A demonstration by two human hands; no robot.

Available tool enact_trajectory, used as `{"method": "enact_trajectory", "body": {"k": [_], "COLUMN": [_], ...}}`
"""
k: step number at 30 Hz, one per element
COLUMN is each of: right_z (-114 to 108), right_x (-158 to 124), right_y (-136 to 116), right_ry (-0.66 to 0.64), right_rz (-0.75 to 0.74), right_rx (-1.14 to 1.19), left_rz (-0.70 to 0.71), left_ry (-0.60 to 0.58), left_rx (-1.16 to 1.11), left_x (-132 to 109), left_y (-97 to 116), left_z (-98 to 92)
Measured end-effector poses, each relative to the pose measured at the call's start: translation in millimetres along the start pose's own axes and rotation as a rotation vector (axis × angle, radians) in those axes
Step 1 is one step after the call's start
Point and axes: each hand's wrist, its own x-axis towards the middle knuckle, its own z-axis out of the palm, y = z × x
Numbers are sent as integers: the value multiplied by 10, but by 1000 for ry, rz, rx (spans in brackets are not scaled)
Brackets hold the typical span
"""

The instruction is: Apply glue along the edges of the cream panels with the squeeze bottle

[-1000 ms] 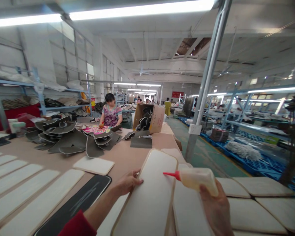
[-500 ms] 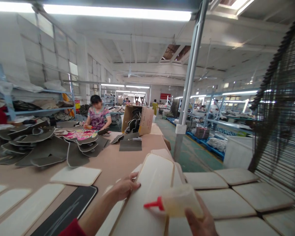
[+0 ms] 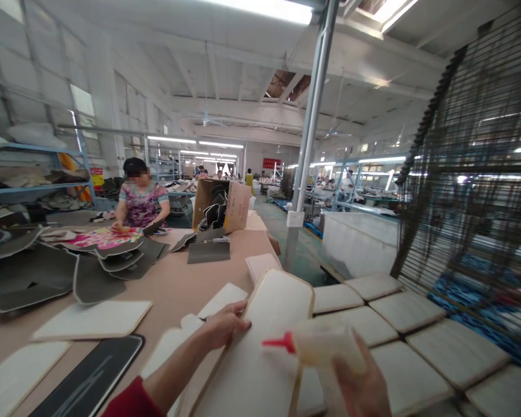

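Observation:
My left hand point(image 3: 226, 328) grips the left edge of a long white panel point(image 3: 260, 341) with rounded corners and a tan border, its thumb on the top face. The panel slants up from the bottom of the view. In my right hand point(image 3: 360, 370) is a clear squeeze bottle point(image 3: 325, 346) with yellowish liquid, held sideways. Its red nozzle point(image 3: 280, 342) points left over the middle of the panel. The bottle and my right hand are slightly blurred. Whether the nozzle tip touches the panel I cannot tell.
White panels point(image 3: 403, 370) lie in rows at the right. A black panel point(image 3: 91, 376) and more white ones lie left on the brown table point(image 3: 169, 289). Grey pieces point(image 3: 30, 272), an open carton point(image 3: 238, 207) and a seated person point(image 3: 143, 200) are beyond. A wire rack point(image 3: 469, 174) stands right.
The view has turned to the right, so the table items and the person appear further left. Both hands keep hold of the panel and bottle; the nozzle sits slightly higher in view.

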Motion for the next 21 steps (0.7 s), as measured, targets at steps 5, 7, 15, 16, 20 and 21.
{"method": "enact_trajectory", "body": {"k": [5,7,15,16,20,21], "right_z": [-141,-185,-778,-862,-1061,-1110], "right_x": [291,108,215,306,186,68], "right_y": [-262,-245,-477,-534,-515,-453], "right_ry": [129,43,181,234,211,160], "right_rz": [-127,-51,-130,-170,-128,-38], "right_rx": [-48,-45,-83,-98,-94,-53], "left_rz": [-15,-27,-53,-56,-76,-77], "left_ry": [-60,-53,-45,-55,-82,-81], "left_rx": [31,36,23,27,59,67], "left_x": [118,178,457,499,678,722], "left_y": [38,23,-87,-96,-115,-114], "left_z": [368,472,847,925,1238,1297]}}
